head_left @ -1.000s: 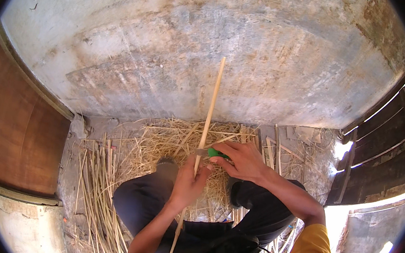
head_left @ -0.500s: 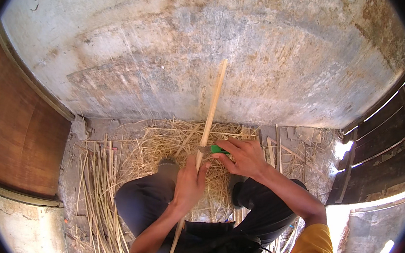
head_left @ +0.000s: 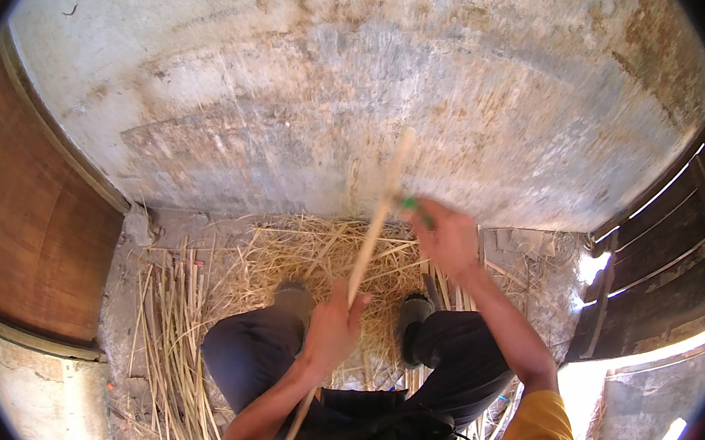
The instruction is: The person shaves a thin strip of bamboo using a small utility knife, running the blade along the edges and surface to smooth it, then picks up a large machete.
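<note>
Long, pale, narrow wooden strip (head_left: pixel 371 243) runs upward at a slant from the lower edge of the view, past the person's lap and through the left hand, its blurred upper end standing out against the wall. That broad plaster wall (head_left: pixel 281 80), whitish grey, rough and stained with rusty brown streaks, fills the upper part of the view. A smooth reddish-brown wooden panel (head_left: pixel 42 218) stands at the left, and dark horizontal boards (head_left: pixel 659 264) with bright gaps between them stand at the right. On the dusty grey floor (head_left: pixel 134 268), a loose, tangled heap of straw-coloured shavings (head_left: pixel 278 251) spreads near the foot of the wall, around the person's dark shoes. Left of the knees lies a bundle of thin, pale wooden sticks (head_left: pixel 174 347), roughly lengthwise. Dark cloth trousers (head_left: pixel 254 341) cover the bent legs, and a mustard-yellow sleeve (head_left: pixel 547 438) covers the right upper arm. The left hand (head_left: pixel 332 331) is closed around the middle of the strip; the right hand (head_left: pixel 449 241), above and beside it, pinches a small green handle (head_left: pixel 409 202) close to the strip, too blurred to tell whether its tip touches the wood.
</note>
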A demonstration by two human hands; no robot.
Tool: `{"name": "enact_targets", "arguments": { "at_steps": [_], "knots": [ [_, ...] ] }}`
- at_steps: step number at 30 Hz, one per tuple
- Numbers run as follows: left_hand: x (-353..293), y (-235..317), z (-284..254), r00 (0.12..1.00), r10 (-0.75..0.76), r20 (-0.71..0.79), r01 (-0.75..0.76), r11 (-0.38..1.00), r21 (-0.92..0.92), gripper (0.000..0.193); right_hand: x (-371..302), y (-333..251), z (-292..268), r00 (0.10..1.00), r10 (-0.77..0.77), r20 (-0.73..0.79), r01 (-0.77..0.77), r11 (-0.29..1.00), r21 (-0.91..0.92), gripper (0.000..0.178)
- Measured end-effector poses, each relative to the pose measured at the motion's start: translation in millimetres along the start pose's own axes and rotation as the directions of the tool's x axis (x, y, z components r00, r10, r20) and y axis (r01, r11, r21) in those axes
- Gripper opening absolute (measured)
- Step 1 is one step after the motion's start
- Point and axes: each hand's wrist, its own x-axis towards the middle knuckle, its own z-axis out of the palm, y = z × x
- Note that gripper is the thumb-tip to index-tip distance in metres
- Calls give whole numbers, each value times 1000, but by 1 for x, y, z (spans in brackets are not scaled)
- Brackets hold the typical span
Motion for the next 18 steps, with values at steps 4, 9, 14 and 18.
{"name": "enact_targets", "arguments": {
  "at_steps": [4, 9, 14, 18],
  "knots": [
    [-9, 23, 5, 960, -155, 235, 116, 978, 171, 34, 35, 75, -31, 927, 357, -114, -360, 933, -8, 38],
    [-10, 28, 8, 969, -77, 233, 58, 995, 87, 32, 18, 108, -20, 872, 472, -131, -440, 872, 214, 37],
    [5, 14, -2, 949, -214, 231, 227, 973, -33, 37, 3, 64, -15, 816, 536, 216, -574, 706, 416, 41],
    [10, 18, -5, 967, -150, 208, 176, 978, -112, 31, -6, 30, -7, 844, 354, 402, -533, 634, 560, 29]
  ]
}}
